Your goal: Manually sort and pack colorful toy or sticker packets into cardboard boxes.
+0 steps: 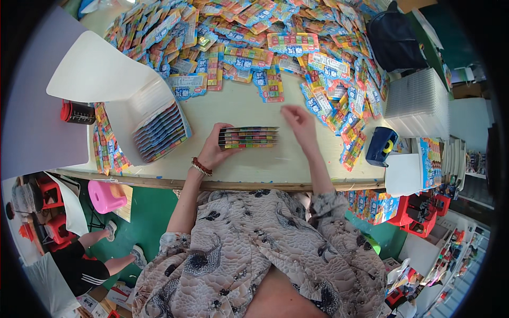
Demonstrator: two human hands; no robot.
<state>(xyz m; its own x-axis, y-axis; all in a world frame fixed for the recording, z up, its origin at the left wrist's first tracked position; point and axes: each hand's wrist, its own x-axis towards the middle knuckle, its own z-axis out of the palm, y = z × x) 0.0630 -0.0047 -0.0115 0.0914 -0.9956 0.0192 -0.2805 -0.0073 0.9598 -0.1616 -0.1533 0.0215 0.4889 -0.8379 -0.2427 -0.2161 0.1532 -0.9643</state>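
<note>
1. While the left hand (214, 151) grips the left end of a small stack (249, 138) of packs, its thumb on the near side and fingers on the far side, the right hand (300, 124) hangs apart from it, to the right; that hand's fingers curl in, and I cannot tell whether their tips meet.
2. The stack is over the near half of the table (233, 108), in front of the body.
3. A pile (294, 45) of loose packs crowds the far side and spills down the right; one pack juts out near the right hand.
4. Left of the left hand stands a box (114, 119) with packs in rows; its open flap (98, 66) hides what lies behind.
5. Clear trays (416, 103), a bag (395, 37) and a tape dispenser (379, 147) line the right side; a cup (78, 112) sits beyond the box, to the left.
</note>
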